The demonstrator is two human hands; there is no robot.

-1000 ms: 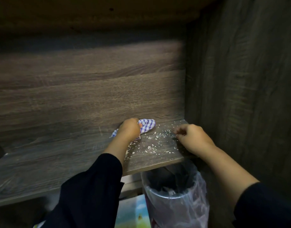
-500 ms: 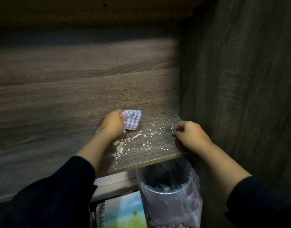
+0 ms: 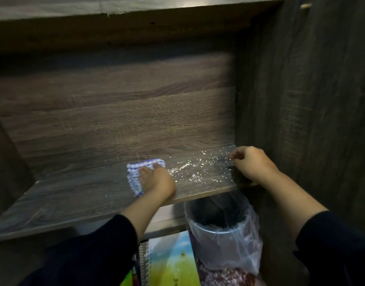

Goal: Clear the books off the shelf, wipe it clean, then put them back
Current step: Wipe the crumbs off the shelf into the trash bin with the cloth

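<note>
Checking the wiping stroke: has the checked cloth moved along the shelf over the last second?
Yes. The checked cloth under the left hand has slid left, away from the side panel and the crumbs.

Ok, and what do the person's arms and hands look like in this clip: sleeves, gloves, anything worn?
Both hands are bare: no gloves, and no rings or watch that I can make out on the left hand or the right hand. Each arm wears a dark, plain long sleeve, pushed back so the forearms show. No markings are visible on the fabric.
</note>
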